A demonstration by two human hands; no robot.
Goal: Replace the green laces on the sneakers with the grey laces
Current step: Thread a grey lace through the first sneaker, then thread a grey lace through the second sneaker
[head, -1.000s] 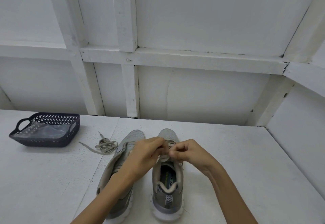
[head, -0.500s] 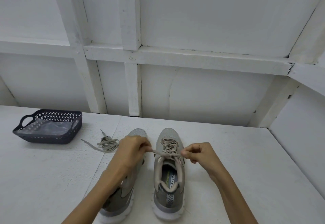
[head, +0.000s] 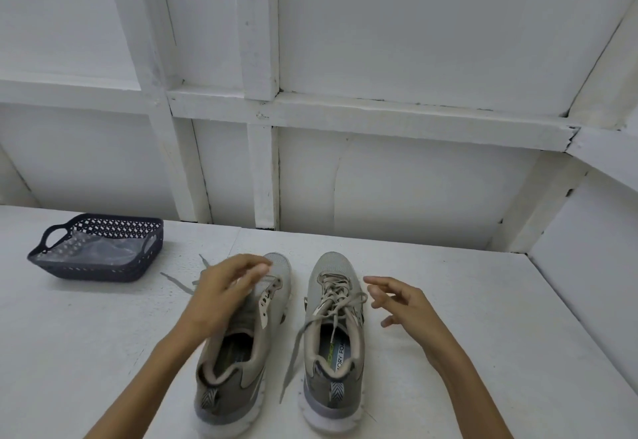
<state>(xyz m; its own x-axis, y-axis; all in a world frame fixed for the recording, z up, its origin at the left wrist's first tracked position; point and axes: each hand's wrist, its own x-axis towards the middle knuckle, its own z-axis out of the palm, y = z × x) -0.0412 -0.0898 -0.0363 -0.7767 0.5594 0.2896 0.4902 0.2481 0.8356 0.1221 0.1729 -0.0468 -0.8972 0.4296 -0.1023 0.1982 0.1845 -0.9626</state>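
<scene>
Right sneaker (head: 333,342): grey-beige knit mesh upper, thick white foam sole, padded collar, striped pull tab at the heel. It stands upright on the white, slightly gritty worktop (head: 490,318). Its long axis runs away from you, toe to the wall (head: 414,41), heel nearest you.

Flat woven grey lace (head: 336,295): crossed through the right sneaker's eyelets. One end trails over its left side onto the worktop between the two shoes; the other end drops into the shoe opening.

Left sneaker (head: 241,349): same make, just beside the right one and parallel to it, toe also to the wall. The eyelet row on its flap shows as dark open holes.

Loose lace (head: 174,281): flat, lying on the worktop past the left sneaker's toe, partly behind your left hand. Its colour is uncertain in this light.

Your left hand (head: 221,286): above the left sneaker's forefoot, palm down, fingers relaxed and gently bent, holding nothing; slightly blurred.

Your right hand (head: 400,304): just right of the right sneaker, released, fingers spread and loosely curved, clear of the lace.

Far left: dark perforated plastic basket (head: 103,271) with a handle cut-out and a clear plastic sheet (head: 93,249) inside.
</scene>
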